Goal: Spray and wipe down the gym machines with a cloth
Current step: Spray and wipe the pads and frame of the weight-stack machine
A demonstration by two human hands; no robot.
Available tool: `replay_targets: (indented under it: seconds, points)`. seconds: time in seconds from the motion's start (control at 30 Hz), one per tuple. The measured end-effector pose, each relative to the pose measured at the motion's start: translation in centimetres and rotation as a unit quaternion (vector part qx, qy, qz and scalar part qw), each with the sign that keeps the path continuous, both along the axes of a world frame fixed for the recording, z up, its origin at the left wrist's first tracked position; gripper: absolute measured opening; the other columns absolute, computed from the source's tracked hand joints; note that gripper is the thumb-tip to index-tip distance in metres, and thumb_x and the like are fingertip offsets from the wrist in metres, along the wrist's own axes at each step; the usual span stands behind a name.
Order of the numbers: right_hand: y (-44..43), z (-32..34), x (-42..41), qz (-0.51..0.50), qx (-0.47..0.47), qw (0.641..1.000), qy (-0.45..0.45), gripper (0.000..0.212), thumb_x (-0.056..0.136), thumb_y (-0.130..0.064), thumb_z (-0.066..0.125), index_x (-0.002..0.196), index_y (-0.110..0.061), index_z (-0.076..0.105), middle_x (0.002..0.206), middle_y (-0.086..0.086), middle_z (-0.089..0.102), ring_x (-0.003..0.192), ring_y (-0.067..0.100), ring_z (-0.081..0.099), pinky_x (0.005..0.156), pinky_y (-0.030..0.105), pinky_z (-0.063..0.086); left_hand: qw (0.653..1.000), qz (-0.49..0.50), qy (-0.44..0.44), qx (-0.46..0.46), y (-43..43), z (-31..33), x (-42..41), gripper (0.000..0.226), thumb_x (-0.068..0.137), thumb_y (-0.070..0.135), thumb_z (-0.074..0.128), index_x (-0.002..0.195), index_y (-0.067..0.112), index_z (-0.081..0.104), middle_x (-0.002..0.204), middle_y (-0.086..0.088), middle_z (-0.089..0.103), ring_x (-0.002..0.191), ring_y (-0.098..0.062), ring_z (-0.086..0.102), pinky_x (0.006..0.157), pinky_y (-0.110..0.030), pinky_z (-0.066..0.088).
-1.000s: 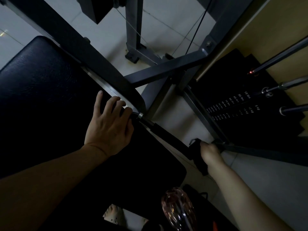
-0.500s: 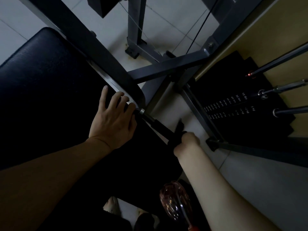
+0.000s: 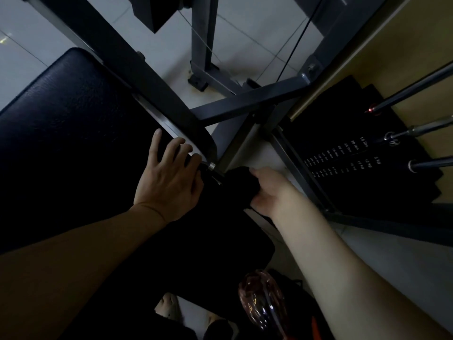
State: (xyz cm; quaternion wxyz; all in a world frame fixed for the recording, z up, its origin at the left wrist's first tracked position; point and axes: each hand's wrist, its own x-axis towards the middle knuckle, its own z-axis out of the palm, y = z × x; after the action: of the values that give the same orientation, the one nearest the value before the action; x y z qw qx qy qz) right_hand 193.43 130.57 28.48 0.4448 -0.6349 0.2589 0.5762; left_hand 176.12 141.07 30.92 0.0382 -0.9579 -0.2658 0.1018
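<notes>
Two bare hands meet at the right edge of the black padded seat (image 3: 73,148) of the gym machine (image 3: 137,77), seen from above in dim light. The left hand (image 3: 169,185) lies flat on the pad with its fingers spread and only lightly bent, holding nothing. Its fingertips reach the seat's far right rim, just beside the chrome collar of a dark bar (image 3: 212,169) that sticks out to the right.

The right hand (image 3: 270,192) grips the cloth (image 3: 241,186) – a dark wad bunched round that bar, close to the collar, with thumb on the far side and fingers curled under the near side. The bar itself is hidden inside the cloth. The two hands are near each other but apart.

Grey frame beams (image 3: 247,104) cross over the pale tiled floor (image 3: 245,40) beyond the hands. At the right stands the black weight stack (image 3: 355,133) with small white numbers, and chrome guide rods (image 3: 416,89) run off to the far right.

At the near edge, between the forearms, a clear pinkish spray bottle (image 3: 262,300) shows – what holds it cannot be seen.
</notes>
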Motion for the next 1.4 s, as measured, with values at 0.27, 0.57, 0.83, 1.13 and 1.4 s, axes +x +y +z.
replay_targets:
  seconds: [0.27,0.57,0.83,1.13,1.4]
  points:
    - [-5.1,1.8,5.9,0.008,-0.053,0.967,-0.25,0.024,0.096,-0.022,0.06,0.115,-0.009,0.068,0.106,0.014,0.071,0.097,0.031,0.069,0.092,0.046,0.056,1.0,0.005,-0.005,-0.005,0.2,-0.3,-0.1,0.045,0.102,0.04,0.035,0.12,0.013,0.065,0.126,-0.012,0.057,0.135,-0.036,0.042,0.123,-0.063,0.007]
    - [-0.5,-5.3,-0.1,0.425,0.046,0.873,-0.236,0.03,0.105,-0.034,0.048,0.085,-0.017,0.063,0.084,0.007,0.065,0.088,0.025,0.064,0.075,0.032,0.045,1.0,-0.001,-0.028,-0.001,0.2,-0.7,-0.2,0.041,0.101,0.038,0.038,0.117,0.012,0.066,0.125,-0.013,0.06,0.133,-0.036,0.044,0.123,-0.063,0.01]
    - [2.1,-10.5,1.7,0.466,-0.021,0.879,-0.096,0.028,0.103,-0.017,0.047,0.109,0.004,0.066,0.1,0.02,0.064,0.084,0.028,0.063,0.066,0.026,0.049,0.999,-0.001,-0.034,0.003,0.1,-0.6,-0.1,0.042,0.1,0.037,0.038,0.115,0.012,0.068,0.124,-0.013,0.061,0.131,-0.036,0.046,0.122,-0.064,0.014]
    - [-4.0,-7.5,1.2,0.471,0.191,0.825,-0.246,0.052,0.086,-0.067,0.052,0.115,-0.024,0.063,0.094,-0.003,0.068,0.089,0.012,0.065,0.076,0.029,0.047,1.0,0.003,-0.018,-0.006,0.2,-0.5,-0.1,0.043,0.101,0.038,0.037,0.118,0.012,0.067,0.126,-0.012,0.06,0.134,-0.036,0.045,0.123,-0.063,0.011]
    - [0.3,-10.2,2.5,0.453,0.078,0.878,-0.134,0.039,0.103,-0.035,0.052,0.074,-0.011,0.064,0.07,0.007,0.062,0.072,0.022,0.061,0.072,0.029,0.043,1.0,0.002,-0.025,0.001,0.1,-0.7,-0.1,0.043,0.102,0.038,0.035,0.115,0.013,0.068,0.123,-0.01,0.06,0.133,-0.035,0.046,0.122,-0.063,0.013]
